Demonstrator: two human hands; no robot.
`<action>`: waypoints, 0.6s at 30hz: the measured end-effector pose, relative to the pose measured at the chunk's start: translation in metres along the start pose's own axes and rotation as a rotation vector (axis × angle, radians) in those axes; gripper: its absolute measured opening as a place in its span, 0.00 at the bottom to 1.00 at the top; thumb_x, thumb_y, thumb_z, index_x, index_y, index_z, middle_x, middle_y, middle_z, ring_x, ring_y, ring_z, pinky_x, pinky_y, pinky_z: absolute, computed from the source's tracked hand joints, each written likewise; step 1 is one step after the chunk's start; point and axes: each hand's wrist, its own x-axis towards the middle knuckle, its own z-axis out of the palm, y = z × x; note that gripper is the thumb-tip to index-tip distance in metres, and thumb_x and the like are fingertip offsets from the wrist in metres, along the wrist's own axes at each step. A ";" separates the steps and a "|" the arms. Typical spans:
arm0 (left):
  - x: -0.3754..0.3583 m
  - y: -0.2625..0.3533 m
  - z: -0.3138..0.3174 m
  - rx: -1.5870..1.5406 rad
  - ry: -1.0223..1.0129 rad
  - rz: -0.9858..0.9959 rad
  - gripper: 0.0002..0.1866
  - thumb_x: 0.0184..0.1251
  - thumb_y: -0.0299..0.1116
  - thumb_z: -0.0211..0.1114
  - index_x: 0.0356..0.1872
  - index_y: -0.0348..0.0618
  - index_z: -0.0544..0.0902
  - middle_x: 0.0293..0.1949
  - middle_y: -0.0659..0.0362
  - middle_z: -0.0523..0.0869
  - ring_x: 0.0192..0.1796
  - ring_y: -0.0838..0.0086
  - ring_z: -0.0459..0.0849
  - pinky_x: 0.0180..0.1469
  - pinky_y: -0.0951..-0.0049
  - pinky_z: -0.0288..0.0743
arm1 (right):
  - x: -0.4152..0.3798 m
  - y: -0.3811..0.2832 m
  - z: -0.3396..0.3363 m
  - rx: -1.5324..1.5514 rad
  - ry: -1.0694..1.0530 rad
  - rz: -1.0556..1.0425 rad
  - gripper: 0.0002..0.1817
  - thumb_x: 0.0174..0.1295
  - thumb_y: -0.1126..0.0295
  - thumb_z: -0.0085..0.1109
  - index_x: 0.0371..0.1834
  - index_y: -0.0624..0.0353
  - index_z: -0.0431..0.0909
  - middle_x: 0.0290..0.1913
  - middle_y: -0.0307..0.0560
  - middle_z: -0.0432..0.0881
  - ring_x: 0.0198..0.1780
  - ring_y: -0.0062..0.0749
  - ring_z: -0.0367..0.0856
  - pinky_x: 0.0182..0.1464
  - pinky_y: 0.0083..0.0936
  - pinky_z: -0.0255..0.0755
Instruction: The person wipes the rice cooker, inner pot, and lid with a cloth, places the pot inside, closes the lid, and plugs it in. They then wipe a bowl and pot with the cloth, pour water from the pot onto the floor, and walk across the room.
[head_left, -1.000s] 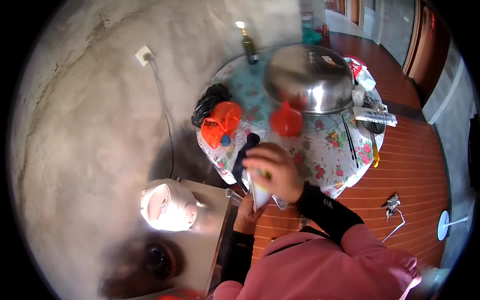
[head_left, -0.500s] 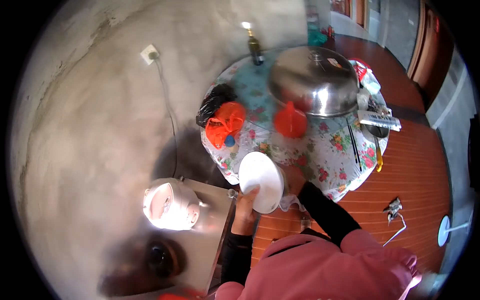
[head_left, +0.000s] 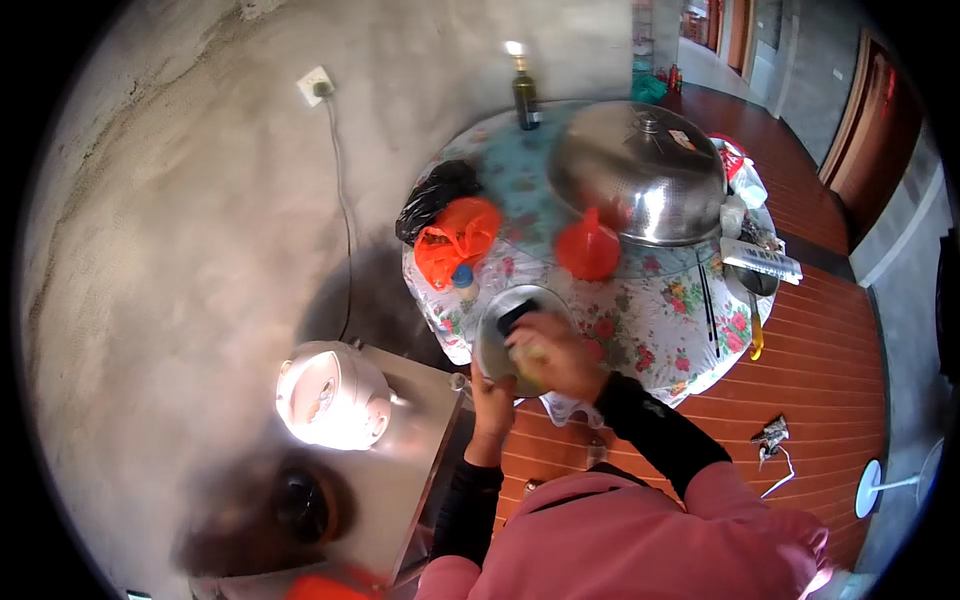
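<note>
My left hand [head_left: 492, 405] grips a round grey-looking bowl [head_left: 492, 340] by its near left side, close over the front of the table. Over the bowl's opening is my right hand [head_left: 562, 358], fingers bent and a little blurred. A dark oblong piece [head_left: 516, 316] shows at its fingertips, and something yellowish [head_left: 530, 372] shows under the fingers; I cannot tell what the hand holds. Just beyond the bowl stands a small jar with a blue cap [head_left: 463, 280].
A flowered cloth covers the round table [head_left: 660, 330]. On it are a large steel dome lid [head_left: 640, 175], a red funnel-shaped thing [head_left: 588, 248], an orange bag [head_left: 458, 240], a bottle [head_left: 525, 98] and chopsticks [head_left: 708, 310]. A rice cooker [head_left: 335, 395] stands on the left side table.
The tilted white bowl in my left hand no longer shows as such; a grey-looking bowl faces up there. My right hand has come from behind the bowl to over its opening.
</note>
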 end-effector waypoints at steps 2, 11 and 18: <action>-0.004 -0.014 -0.002 -0.007 -0.035 -0.105 0.34 0.46 0.15 0.49 0.62 0.37 0.61 0.48 0.57 0.74 0.49 0.73 0.74 0.52 0.76 0.69 | 0.001 0.006 0.012 -0.336 -0.131 -0.256 0.09 0.52 0.68 0.56 0.37 0.54 0.75 0.46 0.42 0.74 0.49 0.38 0.71 0.48 0.35 0.68; -0.012 0.009 -0.009 0.094 0.012 0.003 0.32 0.49 0.16 0.48 0.62 0.36 0.64 0.50 0.55 0.75 0.52 0.72 0.73 0.54 0.75 0.67 | -0.032 0.029 0.052 -0.505 -0.449 0.051 0.12 0.49 0.68 0.55 0.36 0.59 0.72 0.38 0.45 0.75 0.42 0.42 0.74 0.43 0.34 0.68; 0.003 0.008 -0.027 0.380 -0.171 -0.038 0.27 0.70 0.49 0.49 0.58 0.36 0.70 0.49 0.57 0.78 0.51 0.74 0.73 0.54 0.76 0.66 | -0.038 0.023 0.064 0.408 -0.227 0.328 0.17 0.50 0.74 0.55 0.44 0.62 0.68 0.42 0.51 0.75 0.45 0.36 0.73 0.47 0.32 0.68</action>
